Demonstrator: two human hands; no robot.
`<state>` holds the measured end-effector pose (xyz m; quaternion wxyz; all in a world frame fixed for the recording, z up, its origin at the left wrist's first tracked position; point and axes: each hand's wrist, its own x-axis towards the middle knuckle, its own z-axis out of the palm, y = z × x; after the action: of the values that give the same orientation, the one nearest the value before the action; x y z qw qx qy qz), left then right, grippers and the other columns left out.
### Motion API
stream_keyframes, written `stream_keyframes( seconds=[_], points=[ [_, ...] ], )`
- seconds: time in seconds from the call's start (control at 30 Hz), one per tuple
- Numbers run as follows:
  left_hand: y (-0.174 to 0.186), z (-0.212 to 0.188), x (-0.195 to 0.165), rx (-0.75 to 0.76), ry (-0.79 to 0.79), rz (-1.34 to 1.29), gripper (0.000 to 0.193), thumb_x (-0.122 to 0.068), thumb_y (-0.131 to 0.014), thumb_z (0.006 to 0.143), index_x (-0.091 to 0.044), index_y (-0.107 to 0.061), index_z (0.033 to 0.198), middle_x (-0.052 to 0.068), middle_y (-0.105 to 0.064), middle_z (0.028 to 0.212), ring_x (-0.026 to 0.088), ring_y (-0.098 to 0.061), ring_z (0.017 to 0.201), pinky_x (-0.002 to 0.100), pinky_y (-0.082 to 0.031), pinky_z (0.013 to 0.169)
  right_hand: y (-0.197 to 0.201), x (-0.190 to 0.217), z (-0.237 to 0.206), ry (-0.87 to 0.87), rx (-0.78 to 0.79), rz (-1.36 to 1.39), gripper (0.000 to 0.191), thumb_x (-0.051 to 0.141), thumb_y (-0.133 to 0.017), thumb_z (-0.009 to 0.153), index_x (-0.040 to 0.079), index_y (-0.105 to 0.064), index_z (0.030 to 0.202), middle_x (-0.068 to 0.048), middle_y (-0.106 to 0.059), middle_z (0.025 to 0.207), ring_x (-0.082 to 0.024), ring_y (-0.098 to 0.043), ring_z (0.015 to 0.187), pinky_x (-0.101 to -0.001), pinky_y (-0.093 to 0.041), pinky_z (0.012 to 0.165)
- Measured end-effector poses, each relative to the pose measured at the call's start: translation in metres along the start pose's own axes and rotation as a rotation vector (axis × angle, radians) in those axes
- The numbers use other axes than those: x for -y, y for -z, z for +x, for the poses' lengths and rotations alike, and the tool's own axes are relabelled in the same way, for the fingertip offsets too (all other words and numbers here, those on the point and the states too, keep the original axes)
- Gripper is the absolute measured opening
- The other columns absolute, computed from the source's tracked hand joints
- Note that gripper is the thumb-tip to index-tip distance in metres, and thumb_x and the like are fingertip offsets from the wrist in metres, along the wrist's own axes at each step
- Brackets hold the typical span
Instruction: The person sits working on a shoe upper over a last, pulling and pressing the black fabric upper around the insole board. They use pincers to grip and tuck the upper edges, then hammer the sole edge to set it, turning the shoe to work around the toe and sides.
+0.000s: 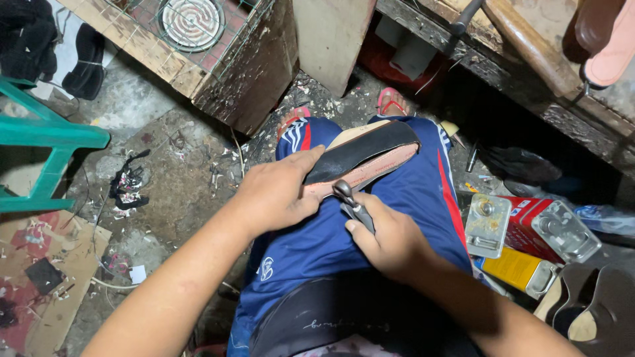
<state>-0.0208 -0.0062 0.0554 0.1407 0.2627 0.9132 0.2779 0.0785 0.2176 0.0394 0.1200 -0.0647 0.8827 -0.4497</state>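
One view only, from a camera on the person's head. It looks steeply down and slightly forward over the lap, close to both hands, which sit mid-frame. The forearms enter from the bottom edge. The floor [165, 172] fills the left, a bench [529, 86] the upper right.

1. A red rectangular tin can [529, 228] with a silvery metal top lies on its side on the floor at the right.
2. A yellow tin can [512, 268] lies just below, touching it.
3. Flattened brown cardboard [46, 277] lies at the lower left.
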Motion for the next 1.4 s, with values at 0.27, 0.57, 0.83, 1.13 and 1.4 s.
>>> stream_keyframes(
  seconds=[0.27,0.57,0.83,1.13,1.4],
  points=[
    [0.006,0.0,0.008,0.128,0.08,-0.007,0.086,-0.02,-0.075,0.071,-0.013,-0.047,0.153,0.018,-0.061,0.135,0.038,-0.062,0.114,0.048,-0.05,0.091,-0.015,-0.003,0.026,-0.139,0.245,-0.361,0.026,0.028,-0.067,0.097,0.008,-0.057,0.109,-0.017,-0.072,0.093,-0.039,-0.07,0.087,-0.0503,-0.053,0.077],
    [0.001,-0.006,0.057,0.244,0.159,-1.005,0.072,0.008,-0.062,0.082,-0.008,-0.045,0.15,0.007,-0.068,0.131,0.013,-0.067,0.115,0.03,-0.052,0.103,0.039,-0.066,0.041,-0.302,-0.561,0.884,0.03,0.009,-0.062,0.088,0.009,-0.055,0.117,0.0,-0.066,0.104,-0.014,-0.071,0.092,-0.035,-0.062,0.067],
    [-0.024,-0.023,0.03,-0.206,0.081,-0.274,0.067,-0.003,-0.077,0.075,-0.007,-0.055,0.138,0.014,-0.069,0.127,0.032,-0.063,0.12,0.042,-0.048,0.101,0.063,-0.003,0.017,0.088,-0.245,1.07,0.03,0.002,-0.068,0.093,0.005,-0.059,0.121,-0.021,-0.064,0.132,-0.024,-0.068,0.097,-0.0373,-0.06,0.08],
    [-0.034,-0.006,0.023,-0.752,-0.252,-0.095,0.043,-0.007,-0.071,0.091,-0.005,-0.055,0.132,0.015,-0.066,0.132,0.034,-0.064,0.129,0.043,-0.049,0.108,0.05,0.046,-0.036,0.464,-0.061,0.705,0.04,-0.013,-0.074,0.085,0.006,-0.059,0.118,-0.022,-0.064,0.134,-0.028,-0.066,0.116,-0.036,-0.062,0.088],
    [-0.038,-0.005,0.026,-0.778,-0.306,-0.071,0.042,-0.008,-0.072,0.093,-0.004,-0.054,0.13,0.014,-0.066,0.131,0.033,-0.063,0.128,0.043,-0.048,0.108,0.038,0.042,-0.05,0.405,-0.116,0.674,0.044,-0.009,-0.08,0.082,0.005,-0.059,0.119,-0.02,-0.062,0.134,-0.023,-0.066,0.114,-0.0333,-0.06,0.088]
  ],
)
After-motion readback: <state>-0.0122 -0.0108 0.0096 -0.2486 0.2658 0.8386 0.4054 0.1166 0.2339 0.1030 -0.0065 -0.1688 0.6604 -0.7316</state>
